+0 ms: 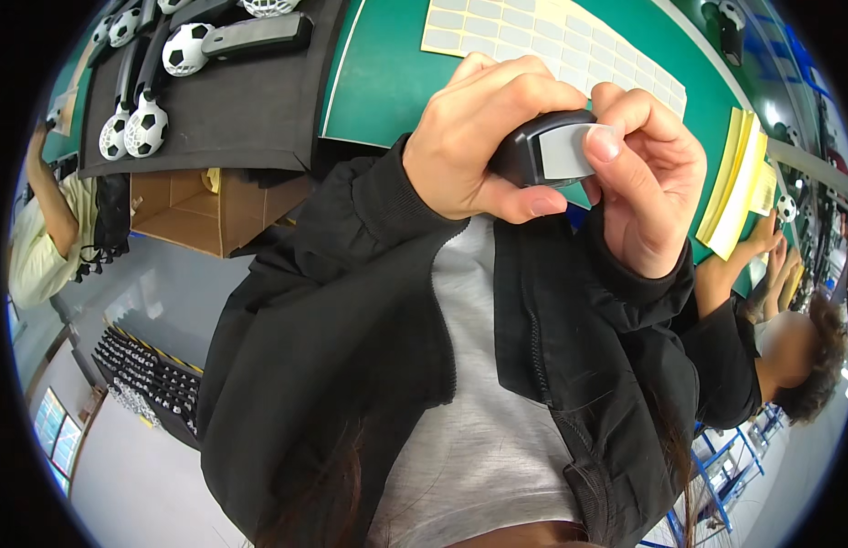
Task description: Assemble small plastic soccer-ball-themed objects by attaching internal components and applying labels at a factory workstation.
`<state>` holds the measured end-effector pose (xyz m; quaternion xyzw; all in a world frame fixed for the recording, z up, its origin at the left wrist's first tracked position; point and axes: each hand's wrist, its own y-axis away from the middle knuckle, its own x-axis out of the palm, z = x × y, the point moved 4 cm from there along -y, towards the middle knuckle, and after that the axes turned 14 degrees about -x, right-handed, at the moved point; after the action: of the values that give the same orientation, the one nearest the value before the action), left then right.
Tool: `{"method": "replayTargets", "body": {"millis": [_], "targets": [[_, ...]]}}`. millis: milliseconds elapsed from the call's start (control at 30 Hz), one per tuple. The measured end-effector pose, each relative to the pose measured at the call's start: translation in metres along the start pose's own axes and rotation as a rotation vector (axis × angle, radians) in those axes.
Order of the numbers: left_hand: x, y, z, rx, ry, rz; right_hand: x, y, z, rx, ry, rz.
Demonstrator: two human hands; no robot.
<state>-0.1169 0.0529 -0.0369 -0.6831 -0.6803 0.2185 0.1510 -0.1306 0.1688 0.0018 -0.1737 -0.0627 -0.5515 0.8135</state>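
Gripping a black plastic piece (512,159) in the left hand (479,137); pinching a grey label (563,153) at its end with the right hand (654,173), near a green table (378,87).

left forearm (355,196): black-sleeved, angled up to upper centre | left grip (483,137): fingers curled, thumb straight, pointing right | right forearm (650,294): black-sleeved, rising right of centre | right grip (650,173): thumb and index pinching, other fingers folded, beside left grip
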Motion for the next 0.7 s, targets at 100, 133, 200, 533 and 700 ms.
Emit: {"method": "replayTargets", "body": {"millis": [100, 133, 200, 533, 700], "targets": [[0.0026, -0.0001, 0.0005, -0.012, 0.017, -0.004, -0.0011, 0.0015, 0.0018, -0.016, 0.067, 0.036], [0.0033, 0.0001, 0.0005, -0.014, 0.024, -0.007, -0.0012, 0.002, 0.0025, -0.027, 0.101, 0.056], [0.004, 0.0009, 0.0001, -0.018, 0.032, -0.009, -0.0012, 0.0034, 0.0028, -0.037, 0.134, 0.075], [0.0027, 0.0019, -0.0003, -0.022, 0.031, 0.004, 0.0, 0.0058, 0.003, -0.081, 0.151, 0.08], [-0.0006, 0.0008, -0.002, 0.111, -0.099, 0.169, 0.0011, 0.0076, 0.0053, -0.081, 0.172, 0.067]]}}
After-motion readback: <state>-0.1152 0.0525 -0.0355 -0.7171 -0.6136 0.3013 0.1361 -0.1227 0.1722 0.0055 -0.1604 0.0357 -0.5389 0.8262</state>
